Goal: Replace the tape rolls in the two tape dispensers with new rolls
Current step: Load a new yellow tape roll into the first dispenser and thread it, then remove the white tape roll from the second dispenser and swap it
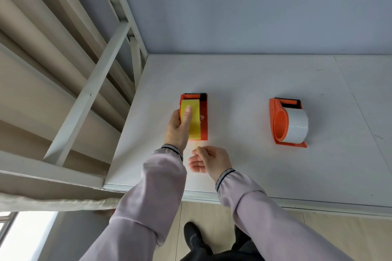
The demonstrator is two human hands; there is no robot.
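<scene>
An orange tape dispenser point(204, 118) stands on the white table point(244, 82) left of centre, with a yellow tape roll point(194, 125) in it. My left hand point(179, 128) grips that dispenser and roll from the left, thumb lying on top of the yellow tape. My right hand point(209, 160) hovers just in front of it, fingers loosely curled and apart, holding nothing. A second orange dispenser point(277, 125) sits to the right, on its side, carrying a white tape roll point(297, 127).
A white metal frame point(91, 85) with slanted bars rises along the table's left edge. A grey wall point(254, 6) backs the table. The table's front edge point(212, 197) runs just below my wrists, with wood floor and my dark shoes beneath.
</scene>
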